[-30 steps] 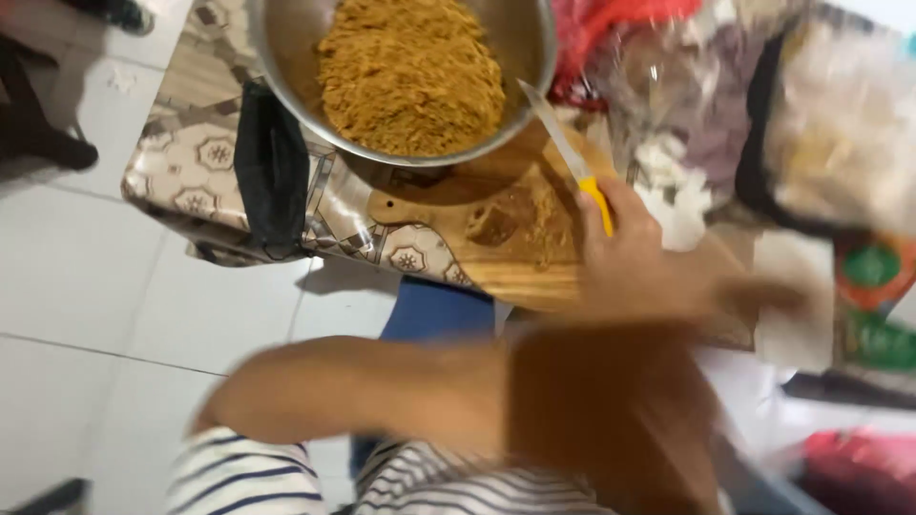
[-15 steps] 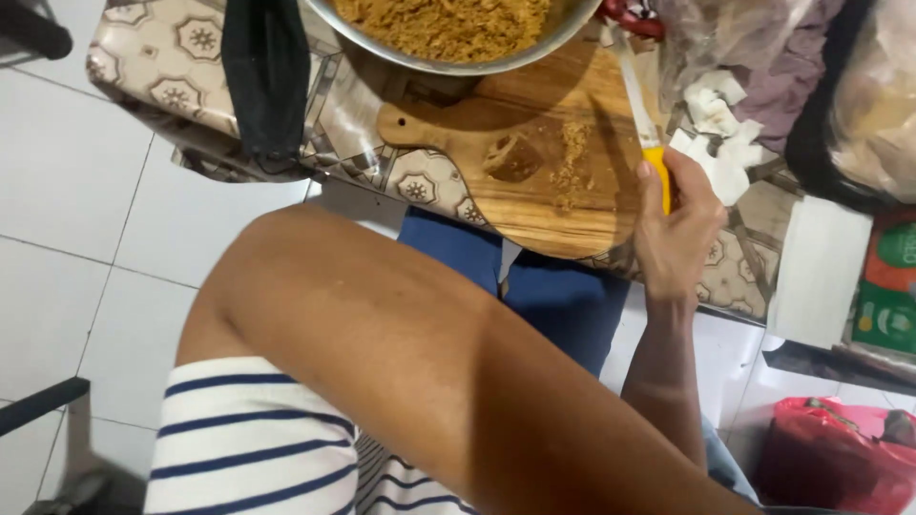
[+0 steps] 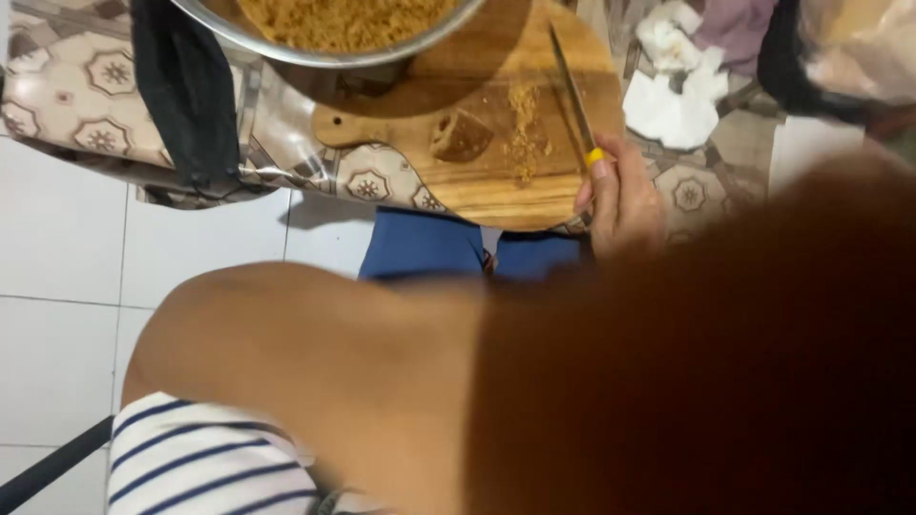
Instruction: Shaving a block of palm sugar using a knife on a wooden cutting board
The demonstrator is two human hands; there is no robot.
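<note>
My right hand [image 3: 620,195] is shut on the yellow handle of a knife [image 3: 571,95], whose thin blade lies across the right side of a round wooden cutting board [image 3: 477,195]. A brown chunk [image 3: 460,136] sits near the middle of the board, with a streak of grated brown crumbs [image 3: 523,143] between it and the blade. My left arm [image 3: 315,353] is raised close to the camera and ends in a large blurred brown mass. The hand itself cannot be made out.
A metal bowl [image 3: 286,48] full of brown crumbs overlaps the board's far edge. A black cloth [image 3: 186,95] hangs over the patterned tablecloth [image 3: 76,86] at the left. Crumpled white paper [image 3: 677,86] lies to the right. White floor tiles [image 3: 76,286] show below the table edge.
The view has shifted down and closer to the board. My right hand and the knife now rest lower, by the board's right edge. My left arm stays raised and blocks more of the view.
</note>
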